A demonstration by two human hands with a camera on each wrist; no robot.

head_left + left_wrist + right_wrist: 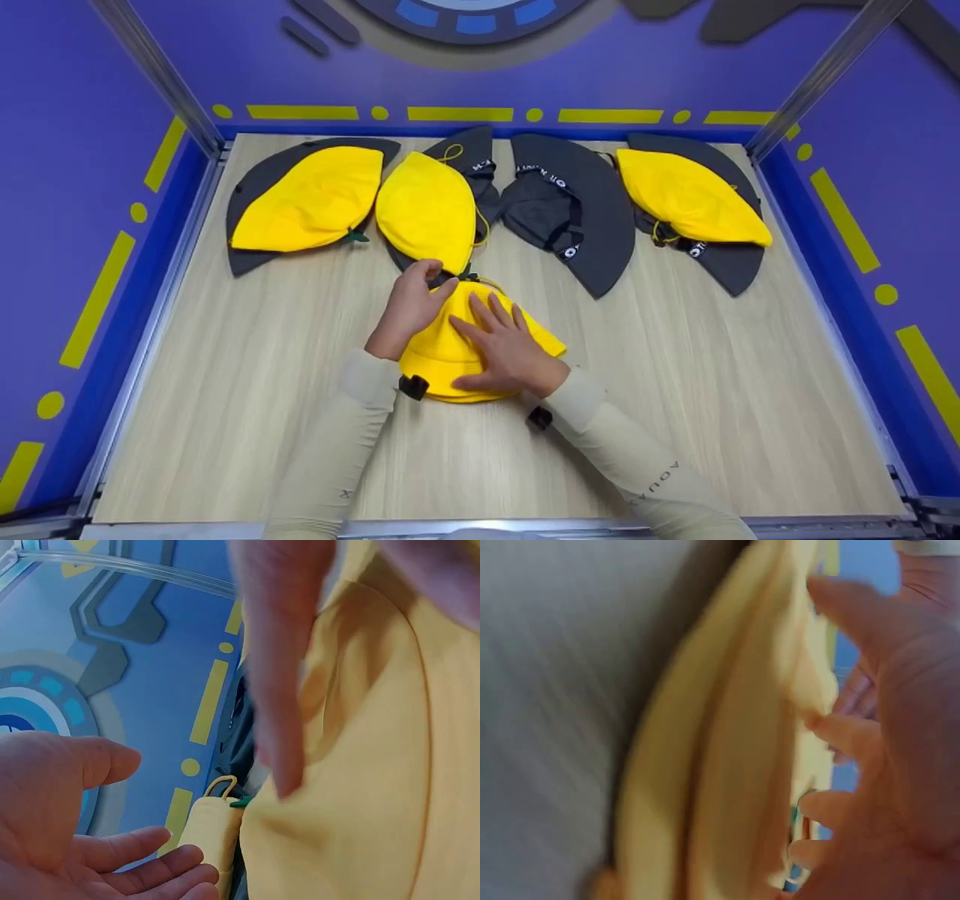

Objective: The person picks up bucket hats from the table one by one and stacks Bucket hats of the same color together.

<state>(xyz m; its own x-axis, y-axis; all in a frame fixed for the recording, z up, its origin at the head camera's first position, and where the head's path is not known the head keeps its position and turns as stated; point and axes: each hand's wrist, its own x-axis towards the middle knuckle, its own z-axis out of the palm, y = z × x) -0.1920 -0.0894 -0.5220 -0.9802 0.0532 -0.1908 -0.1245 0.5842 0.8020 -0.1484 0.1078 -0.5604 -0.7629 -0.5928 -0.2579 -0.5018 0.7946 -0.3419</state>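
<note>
A yellow bucket hat (pixel 435 349) lies at the middle of the table, with its brim toward the person and a thin cord at its far end. My right hand (pixel 511 352) rests on the crown with its fingers spread. At the crown's far left side is my left hand (pixel 412 306), its fingers loosely bent and nothing held. In the left wrist view, the left hand (pixel 127 832) has its thumb and fingers apart beside the hat (pixel 367 742). The right wrist view shows the right hand (pixel 900 727) over the blurred hat (pixel 727 757), fingertips at the cloth.
Behind lie several folded hats in a row: a yellow and dark one (pixel 315 196) at left, another (pixel 426 206) just beyond the hands, a dark one (pixel 598 225), and a yellow and dark one (pixel 694 196) at right. Blue panels (pixel 480 82) enclose the wooden table (pixel 720 390).
</note>
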